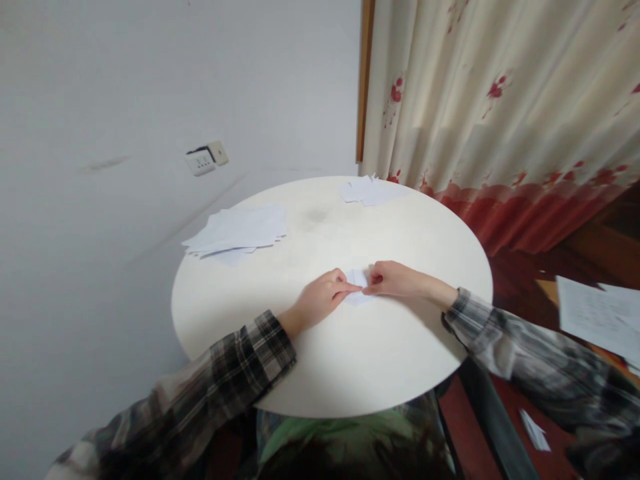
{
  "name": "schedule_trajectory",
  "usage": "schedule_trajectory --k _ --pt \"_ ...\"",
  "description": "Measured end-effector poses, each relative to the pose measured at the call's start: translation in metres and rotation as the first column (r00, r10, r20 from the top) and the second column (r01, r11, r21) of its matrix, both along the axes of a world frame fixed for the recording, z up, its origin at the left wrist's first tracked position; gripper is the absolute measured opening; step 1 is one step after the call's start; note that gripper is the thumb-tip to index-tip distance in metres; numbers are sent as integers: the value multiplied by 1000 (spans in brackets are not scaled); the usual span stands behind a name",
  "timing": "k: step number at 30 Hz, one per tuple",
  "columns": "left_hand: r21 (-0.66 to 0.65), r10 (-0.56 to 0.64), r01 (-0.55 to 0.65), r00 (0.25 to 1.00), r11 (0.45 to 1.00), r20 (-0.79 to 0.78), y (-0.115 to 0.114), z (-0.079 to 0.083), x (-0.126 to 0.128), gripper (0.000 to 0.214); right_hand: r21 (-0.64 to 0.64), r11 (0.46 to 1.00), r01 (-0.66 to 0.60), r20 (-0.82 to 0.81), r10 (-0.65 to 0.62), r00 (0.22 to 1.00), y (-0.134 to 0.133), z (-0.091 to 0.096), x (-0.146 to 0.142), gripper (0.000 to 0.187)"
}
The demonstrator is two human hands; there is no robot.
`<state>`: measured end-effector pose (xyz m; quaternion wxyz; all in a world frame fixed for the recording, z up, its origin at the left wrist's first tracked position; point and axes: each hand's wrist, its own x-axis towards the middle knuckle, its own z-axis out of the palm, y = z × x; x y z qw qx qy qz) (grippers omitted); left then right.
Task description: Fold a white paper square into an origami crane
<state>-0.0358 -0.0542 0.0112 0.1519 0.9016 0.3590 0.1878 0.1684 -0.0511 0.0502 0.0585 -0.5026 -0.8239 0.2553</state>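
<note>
A small folded piece of white paper (pixel 357 300) lies on the round white table (pixel 320 360), between my two hands. My left hand (pixel 320 298) is at its left side, fingers curled and the index fingertip pressed on the paper near its middle. From the right, my right hand (pixel 393 279) pinches the paper's edge with thumb and fingers. The fingertips of both hands almost meet on the sheet. Parts of the paper are hidden under the fingers, so its full shape cannot be made out.
A stack of white sheets (pixel 240 227) lies at the table's left back, and torn paper pieces (pixel 373 191) lie at the far edge. Behind are a wall with a socket (pixel 201 162) and a curtain (pixel 500 100). Written sheets (pixel 595 313) rest lower right; a folded paper (pixel 534 430) lies below.
</note>
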Motion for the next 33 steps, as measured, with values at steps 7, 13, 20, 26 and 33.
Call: schedule_trajectory --k 7,13,20,26,33 --pt "9 -7 7 1000 1000 6 0 -3 0 29 -67 998 -18 149 28 988 10 11 -7 23" --pt "11 -5 5 1000 1000 -2 1 -4 1 29 -60 998 -12 216 25 976 12 11 -7 20" --pt "30 1 -1 1000 1000 -6 2 -6 2 29 14 1000 23 304 -26 952 5 9 -4 20" --pt "25 -11 10 1000 1000 15 2 -8 4 28 43 999 28 289 -39 956 5 4 6 19" --pt "-23 -16 17 998 1000 53 4 -8 6 27 -20 1000 16 225 -11 974 10 2 17 14"
